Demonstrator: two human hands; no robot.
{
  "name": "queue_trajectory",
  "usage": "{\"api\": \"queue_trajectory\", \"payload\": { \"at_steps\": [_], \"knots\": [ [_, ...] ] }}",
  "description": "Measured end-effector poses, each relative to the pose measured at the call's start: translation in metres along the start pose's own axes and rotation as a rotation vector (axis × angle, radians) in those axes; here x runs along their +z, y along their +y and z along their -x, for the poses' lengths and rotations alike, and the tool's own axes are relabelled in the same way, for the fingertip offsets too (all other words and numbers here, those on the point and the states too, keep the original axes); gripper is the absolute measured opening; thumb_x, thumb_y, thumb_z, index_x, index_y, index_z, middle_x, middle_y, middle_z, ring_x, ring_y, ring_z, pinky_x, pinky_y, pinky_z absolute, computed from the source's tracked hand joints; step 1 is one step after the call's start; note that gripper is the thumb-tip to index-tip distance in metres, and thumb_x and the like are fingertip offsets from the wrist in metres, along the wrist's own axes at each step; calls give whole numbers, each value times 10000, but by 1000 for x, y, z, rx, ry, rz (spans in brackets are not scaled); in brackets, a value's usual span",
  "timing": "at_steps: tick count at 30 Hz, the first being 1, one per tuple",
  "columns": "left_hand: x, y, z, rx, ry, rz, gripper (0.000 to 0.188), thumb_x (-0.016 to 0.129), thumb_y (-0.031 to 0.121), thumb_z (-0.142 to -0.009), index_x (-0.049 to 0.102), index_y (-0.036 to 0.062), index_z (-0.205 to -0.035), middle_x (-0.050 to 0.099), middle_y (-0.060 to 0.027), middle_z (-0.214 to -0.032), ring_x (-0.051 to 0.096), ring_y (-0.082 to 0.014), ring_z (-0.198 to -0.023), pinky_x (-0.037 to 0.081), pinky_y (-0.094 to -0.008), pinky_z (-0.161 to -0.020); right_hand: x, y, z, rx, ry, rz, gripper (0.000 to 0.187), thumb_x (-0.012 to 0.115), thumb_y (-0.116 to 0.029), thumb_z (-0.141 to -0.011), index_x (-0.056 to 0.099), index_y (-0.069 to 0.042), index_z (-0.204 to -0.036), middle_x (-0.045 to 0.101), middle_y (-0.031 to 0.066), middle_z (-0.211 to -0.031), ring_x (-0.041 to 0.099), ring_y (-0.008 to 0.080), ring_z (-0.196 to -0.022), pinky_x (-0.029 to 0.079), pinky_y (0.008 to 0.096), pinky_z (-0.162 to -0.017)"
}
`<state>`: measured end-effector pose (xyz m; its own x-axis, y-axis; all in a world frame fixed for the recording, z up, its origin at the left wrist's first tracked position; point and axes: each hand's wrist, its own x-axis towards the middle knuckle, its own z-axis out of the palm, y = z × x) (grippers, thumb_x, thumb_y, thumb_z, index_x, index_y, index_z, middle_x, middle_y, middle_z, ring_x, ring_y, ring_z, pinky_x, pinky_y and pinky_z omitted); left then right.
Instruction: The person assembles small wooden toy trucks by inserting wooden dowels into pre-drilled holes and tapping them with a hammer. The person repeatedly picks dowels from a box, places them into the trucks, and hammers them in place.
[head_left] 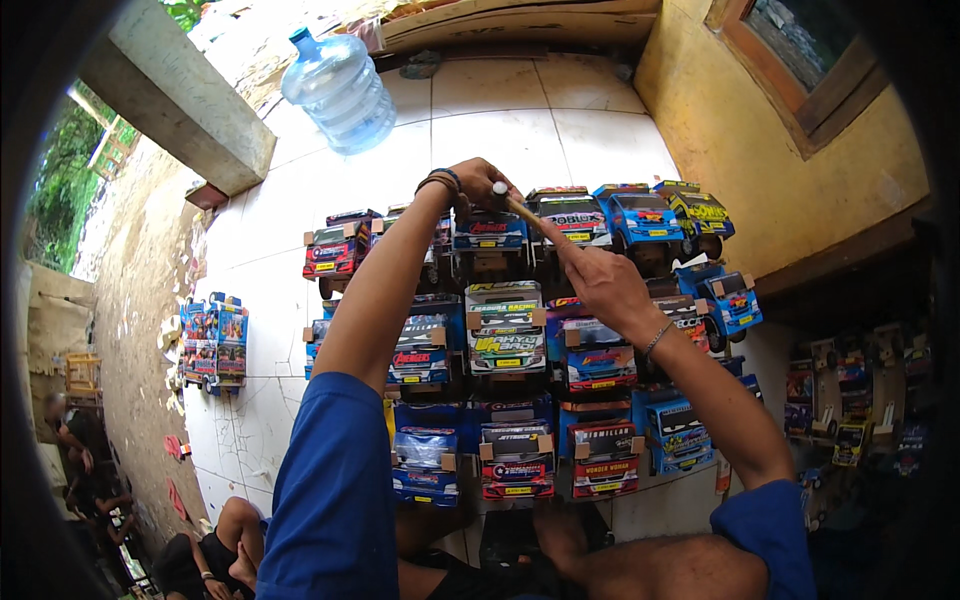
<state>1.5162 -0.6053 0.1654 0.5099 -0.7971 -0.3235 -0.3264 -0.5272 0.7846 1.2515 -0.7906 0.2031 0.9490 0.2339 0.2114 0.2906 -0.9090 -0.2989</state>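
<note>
Hammer [522,212] gripped by right hand [607,283] above toy trucks [507,340].

A floor [500,120] of pale square tiles is carrying everything here. Rows of colourful cardboard toy trucks [505,330] are sitting directly on it, packed side by side in roughly three lines, their cabs in red, blue, yellow and white. A smaller cluster of blue toy trucks [214,342] is standing well apart to the left, near the tile edge. A large clear blue water jug [340,92] is lying on its side on the tiles beyond the rows, close to a concrete pillar [175,95].
</note>
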Motion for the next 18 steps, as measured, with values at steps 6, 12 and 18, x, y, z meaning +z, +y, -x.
{"api": "queue_trajectory", "payload": {
  "at_steps": [6,12,18],
  "knots": [
    [3,1,2,-29,7,66,255,832,214,-799,791,107,-1027,750,-43,-889,661,-119,-786,548,-293,-745,4,2,1,17,69,-48,701,561,-101,-972,268,-256,-1590,541,104,-652,568,277,-574,505,444,-586],
    [0,15,8,-198,15,-7,326,833,152,-788,768,98,-1103,754,-58,-975,686,-136,-856,569,-286,-807,1,6,2,1,80,63,752,583,-110,-949,239,-275,-1598,546,92,-657,568,261,-556,505,422,-553],
    [0,10,6,-104,6,-35,316,825,190,-812,768,105,-1112,754,-51,-966,679,-123,-831,560,-277,-786,0,11,1,6,41,90,770,586,-107,-941,232,-302,-1597,558,93,-668,571,271,-549,514,417,-550]
  ]
}}
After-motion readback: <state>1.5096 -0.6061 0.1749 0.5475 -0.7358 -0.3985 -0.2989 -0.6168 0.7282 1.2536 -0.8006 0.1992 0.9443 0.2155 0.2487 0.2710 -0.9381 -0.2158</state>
